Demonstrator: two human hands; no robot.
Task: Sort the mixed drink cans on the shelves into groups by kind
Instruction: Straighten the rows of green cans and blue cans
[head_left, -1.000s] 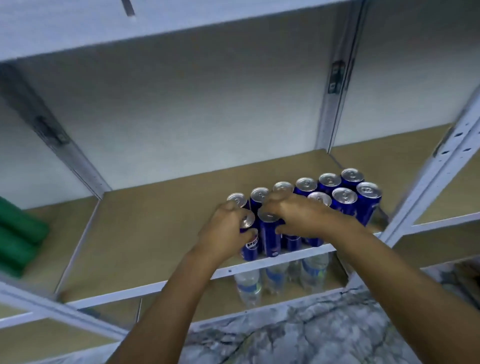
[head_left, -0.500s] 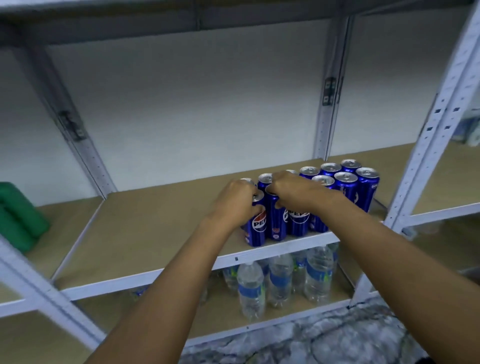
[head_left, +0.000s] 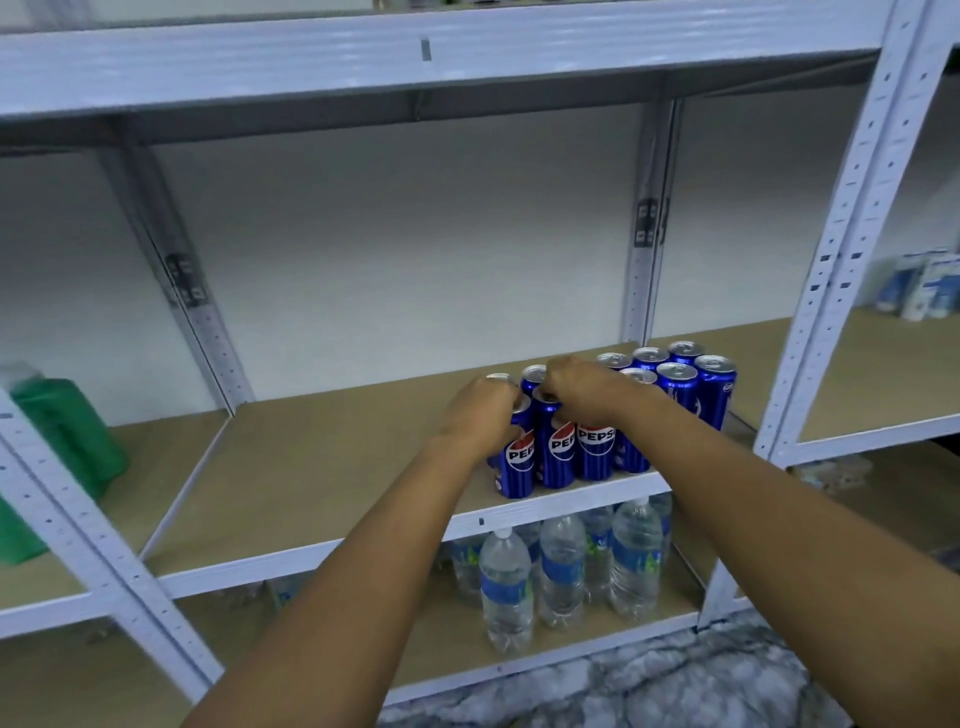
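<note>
Several tall blue Pepsi cans (head_left: 675, 387) stand grouped at the right front of the middle shelf (head_left: 322, 467). My left hand (head_left: 480, 415) grips the leftmost front can (head_left: 519, 462) near its top. My right hand (head_left: 584, 392) curls over the tops of the neighbouring front cans (head_left: 595, 449), gripping one; which one is hidden under the fingers. The front cans stand upright at the shelf's front edge, logos facing me.
Several water bottles (head_left: 561, 566) stand on the shelf below. Green containers (head_left: 62, 441) sit on the left bay. White uprights (head_left: 847, 234) frame the bay; blue-white packs (head_left: 930, 286) lie far right. The marbled floor (head_left: 649, 686) shows at the bottom.
The camera has tilted up, so the can logos and the upper shelf come into sight. Both hands stay on the front cans, which stand a little closer together at the shelf edge.
</note>
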